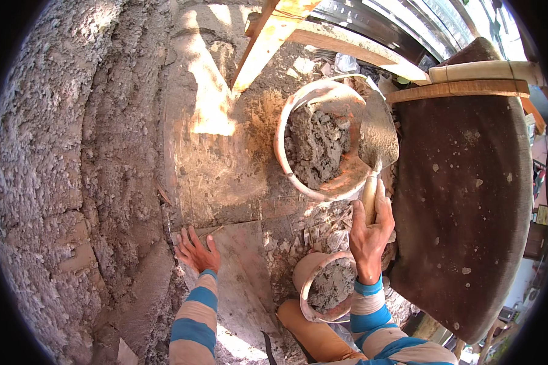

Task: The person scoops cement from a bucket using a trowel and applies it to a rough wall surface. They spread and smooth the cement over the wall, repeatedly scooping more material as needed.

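Nearest the camera, the right striped sleeve (pixel 371 313) is stretched forward from the near edge. By the right hand (pixel 371 234), the wooden-handled trowel (pixel 379 137) is held, its fingers closed round the handle. The blade is poised over the right rim of the large bucket (pixel 279 140), far and right of centre, where grey mortar (pixel 316 146) is heaped mostly toward the left; whether the rim is touched cannot be told. At the left, beside the rough wall (pixel 49 146), the left hand (pixel 193 250) is laid empty, its fingers spread wide.

For a clean scoop, the blade would best be entered edge first, slid beneath the heap and levelled before lifting, so that little is spilled. A firm wrist is advised, since wet mortar is likely heavy. The small bucket (pixel 302 274) should be spared knocks from the sleeve close beside it.
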Tool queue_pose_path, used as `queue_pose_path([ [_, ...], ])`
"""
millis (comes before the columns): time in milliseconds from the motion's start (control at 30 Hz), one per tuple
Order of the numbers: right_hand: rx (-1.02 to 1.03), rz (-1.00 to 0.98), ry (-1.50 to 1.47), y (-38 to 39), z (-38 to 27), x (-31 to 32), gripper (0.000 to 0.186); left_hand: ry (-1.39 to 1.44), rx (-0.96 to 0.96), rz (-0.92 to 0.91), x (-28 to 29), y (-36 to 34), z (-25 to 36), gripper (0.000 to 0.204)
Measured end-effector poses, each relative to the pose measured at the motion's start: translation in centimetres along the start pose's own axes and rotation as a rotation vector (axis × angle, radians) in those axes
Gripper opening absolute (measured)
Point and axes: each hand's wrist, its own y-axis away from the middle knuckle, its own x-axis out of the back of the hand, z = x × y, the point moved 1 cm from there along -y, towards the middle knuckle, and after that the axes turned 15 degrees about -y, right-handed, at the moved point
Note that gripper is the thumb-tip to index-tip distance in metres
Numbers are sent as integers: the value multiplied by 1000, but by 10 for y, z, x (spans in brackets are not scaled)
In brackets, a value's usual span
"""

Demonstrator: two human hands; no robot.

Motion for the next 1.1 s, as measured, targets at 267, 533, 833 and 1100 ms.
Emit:
queue_pose_path([
  [267,-423,-501,-750,27,-64,-116,50,74,-1,-38,2,-3,-3,67],
  [533,-595,-832,-995,-20,-33,-295,44,44,-17,-94,-4,-6,2,71],
  [833,-740,-836,-859,-28,-17,-319,39,64,3,-120,-5,-4,-4,69],
  [1100,-678,-763,-812,-119,5,-347,44,88,-7,-138,-5,-9,-1,70],
])
